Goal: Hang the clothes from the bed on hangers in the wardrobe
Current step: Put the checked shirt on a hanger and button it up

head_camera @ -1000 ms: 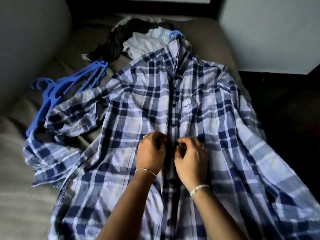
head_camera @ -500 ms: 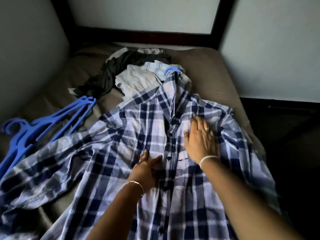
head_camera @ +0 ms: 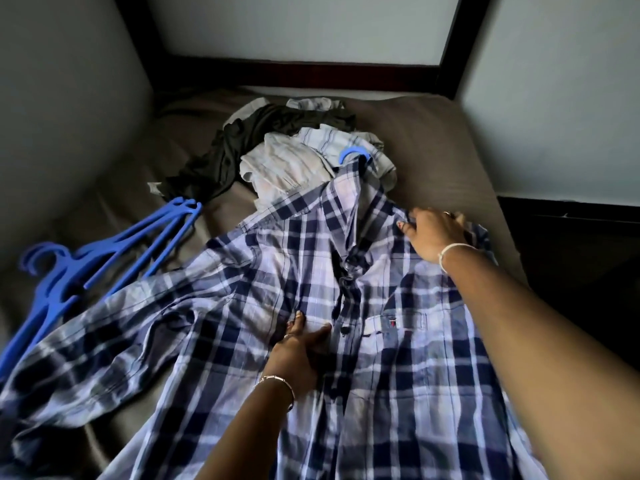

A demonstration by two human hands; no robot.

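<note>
Blue-and-white plaid button shirt [head_camera: 398, 375] lies flat, centred on brown bed [head_camera: 433, 140].
Left hand [head_camera: 301, 351], 6 o'clock: fingers extended, pressing the placket. Right hand [head_camera: 433, 233], 2 o'clock: fingers curled over the shoulder. Blue plastic hanger hook [head_camera: 353, 152] at collar, 12 o'clock.

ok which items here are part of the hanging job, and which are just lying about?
Job: plaid shirt, blue hanger hook at its collar, spare blue hangers, dark garment, pale shirts, left hand on the placket, right hand gripping the shoulder.
Not job: brown bedsheet, dark wooden frame, walls.
</note>
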